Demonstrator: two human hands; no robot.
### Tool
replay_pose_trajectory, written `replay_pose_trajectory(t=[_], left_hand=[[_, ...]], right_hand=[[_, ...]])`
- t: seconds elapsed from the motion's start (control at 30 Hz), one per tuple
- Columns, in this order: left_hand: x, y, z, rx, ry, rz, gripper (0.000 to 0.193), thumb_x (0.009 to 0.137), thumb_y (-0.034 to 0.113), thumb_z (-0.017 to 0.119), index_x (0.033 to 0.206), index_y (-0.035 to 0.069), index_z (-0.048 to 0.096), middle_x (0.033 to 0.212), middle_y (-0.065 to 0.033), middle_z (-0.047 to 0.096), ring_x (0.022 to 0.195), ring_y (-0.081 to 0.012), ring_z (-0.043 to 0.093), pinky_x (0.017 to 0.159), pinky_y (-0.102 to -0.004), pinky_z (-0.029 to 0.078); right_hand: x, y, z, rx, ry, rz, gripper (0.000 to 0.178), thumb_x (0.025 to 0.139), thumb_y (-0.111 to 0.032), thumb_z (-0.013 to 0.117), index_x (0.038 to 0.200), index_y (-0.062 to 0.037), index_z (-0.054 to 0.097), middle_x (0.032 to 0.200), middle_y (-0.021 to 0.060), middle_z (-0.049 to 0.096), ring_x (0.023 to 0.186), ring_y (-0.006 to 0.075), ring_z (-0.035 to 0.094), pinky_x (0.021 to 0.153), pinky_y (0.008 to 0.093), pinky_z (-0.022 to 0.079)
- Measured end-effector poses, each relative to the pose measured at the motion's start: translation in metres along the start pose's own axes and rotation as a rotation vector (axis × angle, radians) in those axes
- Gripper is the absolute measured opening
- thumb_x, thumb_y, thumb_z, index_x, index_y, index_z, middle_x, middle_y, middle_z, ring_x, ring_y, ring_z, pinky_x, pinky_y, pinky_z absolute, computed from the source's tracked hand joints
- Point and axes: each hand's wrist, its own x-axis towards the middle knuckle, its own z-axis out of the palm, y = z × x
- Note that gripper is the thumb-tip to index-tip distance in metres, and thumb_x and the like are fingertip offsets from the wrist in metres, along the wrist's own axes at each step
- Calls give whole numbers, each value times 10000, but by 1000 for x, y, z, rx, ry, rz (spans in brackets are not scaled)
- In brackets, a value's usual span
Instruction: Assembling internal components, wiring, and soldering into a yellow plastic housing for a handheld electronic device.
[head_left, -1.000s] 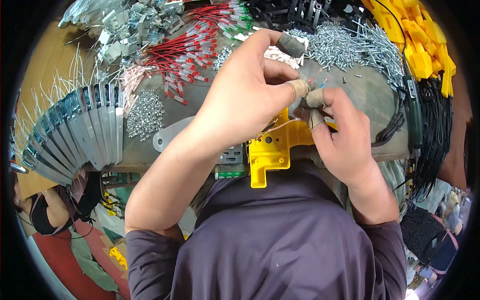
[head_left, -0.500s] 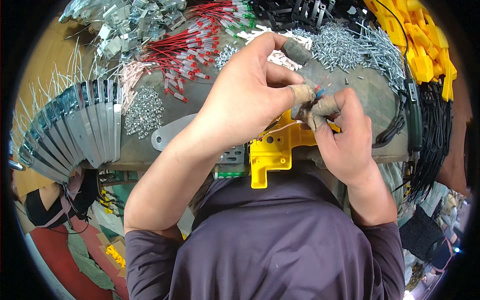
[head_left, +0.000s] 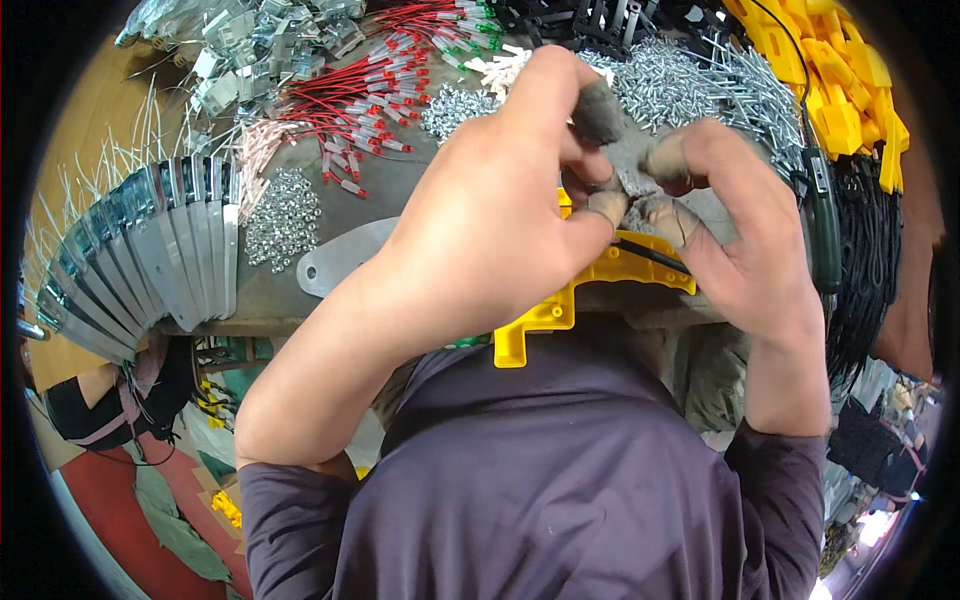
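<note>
My left hand (head_left: 500,205) is closed in a pinch, its thumb and fingertips together above a yellow plastic handle shell (head_left: 540,318). Whatever lies between them is too small and covered to make out. Facing it, my right hand (head_left: 745,225) has thumb and forefinger apart, the thumb tip close to the left fingertips; its other fingers are hidden. Worn grey-brown wraps cover several fingertips. A black cable (head_left: 650,256) runs across the shell and passes under my right hand. Left of the shell, a flat grey metal blade (head_left: 340,262) lies partly behind my left forearm.
Metal blades (head_left: 165,255) fan out at the left, beside a heap of small nuts (head_left: 283,222). Red-wired indicator lamps (head_left: 365,105) and screws (head_left: 665,85) lie at the back. Yellow shells (head_left: 835,80) and black cords (head_left: 868,270) pile up at the right.
My right thumb and forefinger have parted, and that hand has moved right. The coloured wire ends seen between my fingers are now out of sight. The shell has shifted slightly; the black cable now shows across it.
</note>
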Motion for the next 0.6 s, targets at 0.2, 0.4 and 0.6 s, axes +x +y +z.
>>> replay_pose_trajectory(t=[0.2,0.4,0.6], left_hand=[[-13,-6,25,299,184,421,535,700,-17,739,1152,7,453,967,-92,605,866,-207,628,894,-366,489],[-14,-29,32,539,376,733,583,654,-7,781,1155,16,483,990,-126,614,884,-310,625,988,-512,440],[-16,-22,29,319,239,464,480,761,-70,671,1158,28,419,921,-86,607,895,-230,625,866,-363,500]], right_hand=[[-6,7,6,-45,-62,-39,198,764,88,577,940,4,542,846,114,554,742,242,556,663,339,461],[-8,10,9,578,-187,440,99,900,11,565,988,-3,521,826,51,541,799,97,472,724,257,427],[-4,6,13,91,-128,145,139,878,-3,584,1010,-7,541,826,78,552,740,174,570,690,284,474]])
